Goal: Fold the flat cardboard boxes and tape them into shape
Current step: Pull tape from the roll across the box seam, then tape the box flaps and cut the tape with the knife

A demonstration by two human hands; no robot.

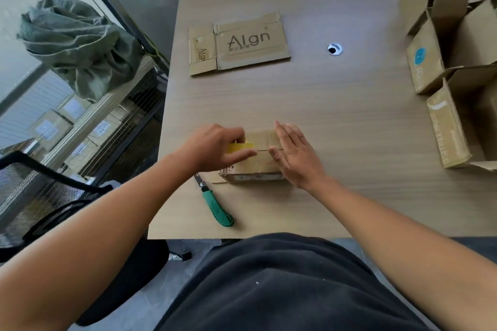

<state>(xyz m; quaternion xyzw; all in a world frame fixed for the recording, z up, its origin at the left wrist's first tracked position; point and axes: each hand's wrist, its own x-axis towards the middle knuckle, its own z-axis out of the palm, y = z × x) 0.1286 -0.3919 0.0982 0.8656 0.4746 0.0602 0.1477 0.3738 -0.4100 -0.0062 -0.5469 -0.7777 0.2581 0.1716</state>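
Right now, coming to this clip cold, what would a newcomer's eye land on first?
Two hands meet over a small cardboard box near the table's front edge: the left hand grips yellow tape at its top seam, while the right hand lies flat on it. A green utility knife lies just in front, a flat printed cardboard blank farther back, and open folded boxes crowd the right edge.

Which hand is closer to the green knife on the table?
Left. The left hand, pinching yellow tape, sits just beyond the blade end of the knife. The right hand lies flat on the box, farther off to the right.
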